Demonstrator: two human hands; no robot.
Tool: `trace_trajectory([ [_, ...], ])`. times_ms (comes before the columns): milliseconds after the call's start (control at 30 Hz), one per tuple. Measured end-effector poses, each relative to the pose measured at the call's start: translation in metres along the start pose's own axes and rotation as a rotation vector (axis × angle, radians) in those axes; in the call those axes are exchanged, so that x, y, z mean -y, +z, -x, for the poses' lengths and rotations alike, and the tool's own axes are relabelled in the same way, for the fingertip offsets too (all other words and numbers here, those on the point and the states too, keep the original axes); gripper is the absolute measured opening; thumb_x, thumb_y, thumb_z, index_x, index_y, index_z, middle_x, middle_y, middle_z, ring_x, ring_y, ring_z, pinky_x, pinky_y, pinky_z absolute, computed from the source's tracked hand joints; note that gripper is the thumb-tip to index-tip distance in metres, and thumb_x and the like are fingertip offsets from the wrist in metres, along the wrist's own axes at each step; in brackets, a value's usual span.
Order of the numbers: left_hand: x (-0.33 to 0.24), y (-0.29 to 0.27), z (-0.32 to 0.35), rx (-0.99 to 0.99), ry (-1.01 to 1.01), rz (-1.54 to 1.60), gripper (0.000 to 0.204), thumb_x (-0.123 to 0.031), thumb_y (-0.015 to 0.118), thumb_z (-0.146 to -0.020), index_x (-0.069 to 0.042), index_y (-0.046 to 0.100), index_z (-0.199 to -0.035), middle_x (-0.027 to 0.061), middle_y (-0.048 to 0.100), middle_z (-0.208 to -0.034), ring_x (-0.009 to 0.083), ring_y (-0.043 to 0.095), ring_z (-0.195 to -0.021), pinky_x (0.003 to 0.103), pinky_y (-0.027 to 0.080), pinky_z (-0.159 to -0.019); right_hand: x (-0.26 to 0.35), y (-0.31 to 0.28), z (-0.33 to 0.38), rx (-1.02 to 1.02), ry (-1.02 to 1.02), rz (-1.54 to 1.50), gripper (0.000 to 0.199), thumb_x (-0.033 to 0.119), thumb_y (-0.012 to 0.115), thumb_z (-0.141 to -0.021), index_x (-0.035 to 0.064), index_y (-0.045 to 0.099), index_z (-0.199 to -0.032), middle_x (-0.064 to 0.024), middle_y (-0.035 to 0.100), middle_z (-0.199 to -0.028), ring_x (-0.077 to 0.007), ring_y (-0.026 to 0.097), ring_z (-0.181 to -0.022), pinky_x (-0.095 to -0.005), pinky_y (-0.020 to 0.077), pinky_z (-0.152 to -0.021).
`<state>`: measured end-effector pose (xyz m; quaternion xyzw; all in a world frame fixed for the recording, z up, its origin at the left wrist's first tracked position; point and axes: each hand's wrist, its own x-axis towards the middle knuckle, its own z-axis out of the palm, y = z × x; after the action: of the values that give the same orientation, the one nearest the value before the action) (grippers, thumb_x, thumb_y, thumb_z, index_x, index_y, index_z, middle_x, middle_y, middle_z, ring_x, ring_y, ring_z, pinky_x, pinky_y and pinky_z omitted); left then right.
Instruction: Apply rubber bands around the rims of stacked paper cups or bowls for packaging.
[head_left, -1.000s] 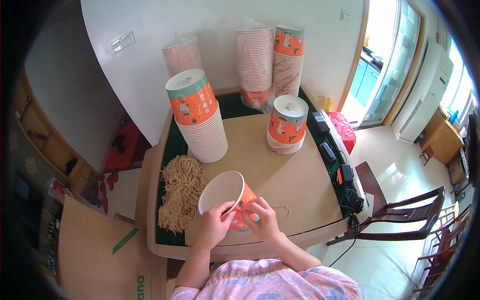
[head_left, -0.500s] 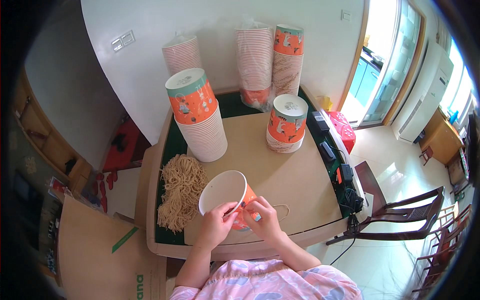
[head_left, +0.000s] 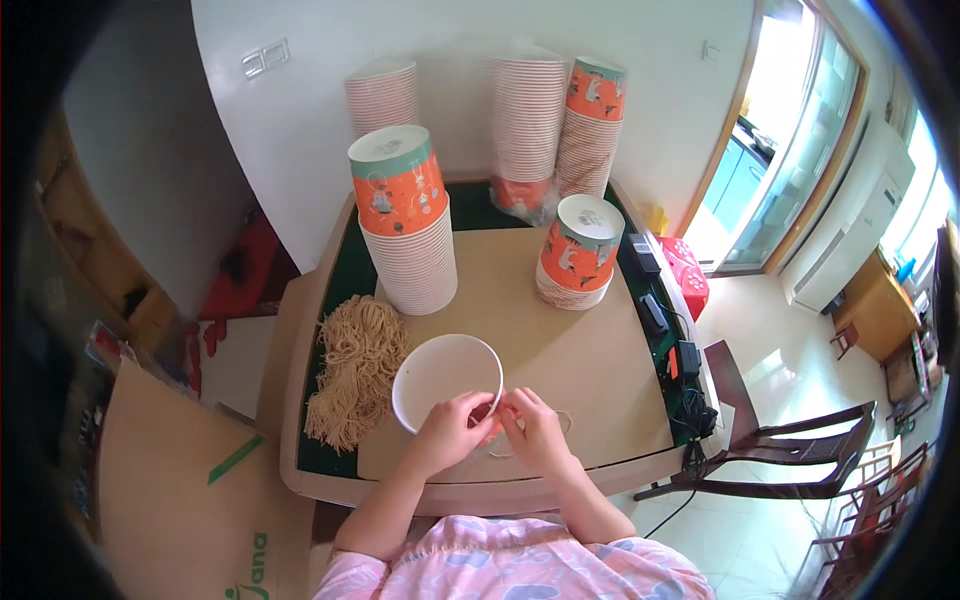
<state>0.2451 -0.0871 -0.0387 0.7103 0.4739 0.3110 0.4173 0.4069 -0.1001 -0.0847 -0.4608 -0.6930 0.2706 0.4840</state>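
Note:
A paper bucket [head_left: 440,372], white inside with orange showing on its outer wall, is tilted so that its mouth faces me near the table's front edge. My left hand [head_left: 448,432] is closed on its right rim. Close beside it, my right hand [head_left: 538,432] has its fingers pinched together at the bucket's side. From under the right hand a thin tan cord [head_left: 569,420] curls out onto the board. What lies between the fingertips is mostly hidden. Left of the bucket is a heap of tan cords [head_left: 358,370].
Behind the bucket stand a tall stack of upturned paper buckets [head_left: 415,265] and a shorter stack [head_left: 577,265]. More stacks, some bagged in plastic [head_left: 525,130], line the wall. Black power adapters [head_left: 686,360] and cables lie along the right edge. A dark chair [head_left: 810,450] stands at right.
The bucket has turned so its mouth faces me more and its orange side shows less. Both hands have drawn closer together at its right rim. The whole view has shifted slightly.

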Motion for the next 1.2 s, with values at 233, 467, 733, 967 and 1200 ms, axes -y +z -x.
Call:
trace_trajectory([
  [233,0.036,0.02,-0.027,-0.038,0.187,-0.141,0.014,-0.009,0.056,-0.085,-0.001,0.065,-0.091,0.017,0.065,-0.08,0.0336,0.064,-0.068,0.04,0.051,-0.065,-0.026,-0.005,-0.01,0.064,0.083,0.072,0.006,0.003,0.056,-0.087,-0.0011,0.054,-0.09,-0.014,0.06,-0.08,-0.0253,0.062,-0.07,-0.0319,0.0514,-0.065],
  [467,0.038,0.032,-0.038,-0.097,0.094,-0.166,0.009,-0.007,0.056,-0.082,-0.002,0.063,-0.082,0.0173,0.064,-0.074,0.035,0.064,-0.07,0.042,0.051,-0.064,-0.037,-0.01,-0.011,0.155,0.47,-0.26,0.013,0.011,0.055,-0.092,0.0001,0.057,-0.087,-0.0022,0.058,-0.066,-0.0091,0.053,-0.058,-0.0227,0.0433,-0.053],
  [733,0.053,0.038,-0.045,-0.129,-0.004,-0.006,0.008,-0.01,0.061,-0.08,-0.002,0.062,-0.08,0.015,0.065,-0.072,0.0294,0.065,-0.066,0.038,0.052,-0.062,-0.011,-0.028,-0.001,0.079,0.586,-0.619,0.015,0.008,0.052,-0.093,0.0003,0.063,-0.101,-0.0008,0.056,-0.068,-0.0068,0.054,-0.06,-0.0195,0.0414,-0.052],
  [967,0.067,0.023,-0.04,-0.048,0.005,0.156,0.01,-0.01,0.064,-0.08,-0.001,0.063,-0.085,0.0118,0.066,-0.072,0.0198,0.065,-0.062,0.032,0.051,-0.059,0.006,0.002,-0.012,0.057,0.215,-0.026,0.024,-0.003,0.052,-0.088,0.0045,0.062,-0.109,-0.0073,0.061,-0.096,-0.0113,0.058,-0.062,-0.0235,0.0489,-0.056],
  [1200,0.055,0.011,-0.038,0.017,-0.145,0.378,0.012,-0.01,0.061,-0.086,0.002,0.062,-0.088,0.0083,0.066,-0.072,0.0111,0.063,-0.064,0.026,0.051,-0.058,0.006,0.01,-0.025,0.002,0.114,0.189,0.024,-0.005,0.061,-0.079,0.0037,0.062,-0.102,-0.0096,0.061,-0.086,-0.0153,0.057,-0.06,-0.0275,0.0487,-0.056],
])
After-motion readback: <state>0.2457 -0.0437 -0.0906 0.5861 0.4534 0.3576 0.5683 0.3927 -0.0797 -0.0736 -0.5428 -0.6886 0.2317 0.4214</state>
